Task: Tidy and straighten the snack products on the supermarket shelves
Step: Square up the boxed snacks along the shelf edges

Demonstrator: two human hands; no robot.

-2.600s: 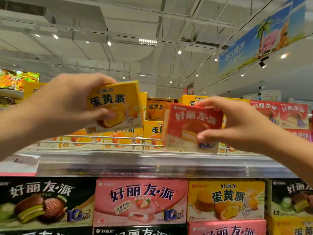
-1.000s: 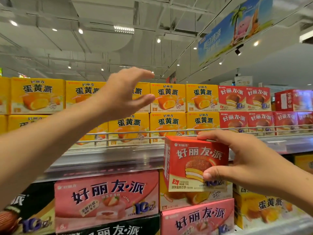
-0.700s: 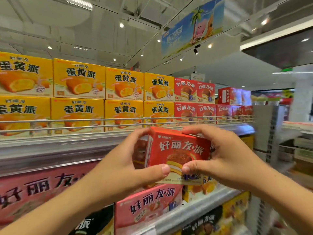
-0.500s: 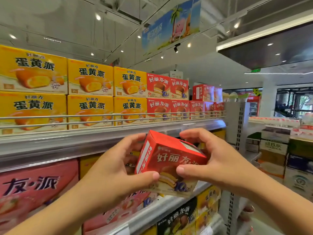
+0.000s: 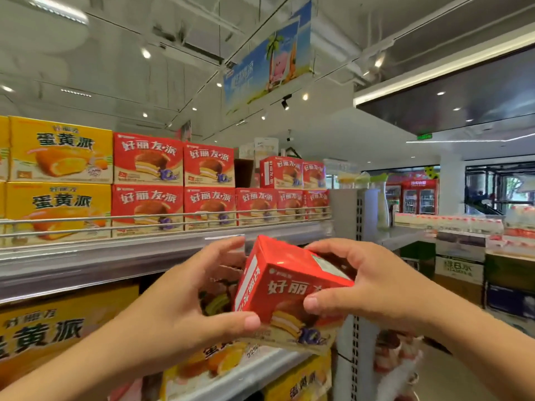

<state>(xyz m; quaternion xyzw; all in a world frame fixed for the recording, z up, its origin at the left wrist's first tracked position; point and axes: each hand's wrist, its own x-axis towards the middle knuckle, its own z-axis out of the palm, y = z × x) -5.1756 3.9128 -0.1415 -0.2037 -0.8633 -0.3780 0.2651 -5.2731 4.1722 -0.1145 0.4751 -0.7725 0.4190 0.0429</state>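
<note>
Both hands are on one red chocolate-pie box (image 5: 292,287), carried in front of the chest, below the lip of the top shelf (image 5: 162,244). The left hand (image 5: 202,302) cups its left end, thumb pressed on the front face near the bottom, fingers curled round behind. The right hand (image 5: 373,285) grips the right end, thumb on the front, fingers curled over the top. The box is tipped, its top edge leaning away and one corner poking up, its long side running left to right between the two hands.

What matters is the gap (image 5: 246,172) in the upper row of red boxes (image 5: 208,166) on that top shelf. It lies up and a little to the left of the held box, between the second red box and a further pair that sits skewed (image 5: 292,172). The lower row of red boxes (image 5: 257,204) runs unbroken beneath it, behind the wire rail (image 5: 173,217).

My guess is the box goes up there, so it needs levelling first, face outward. The two hands look about equally near, the right perhaps better placed to push it in.
</note>
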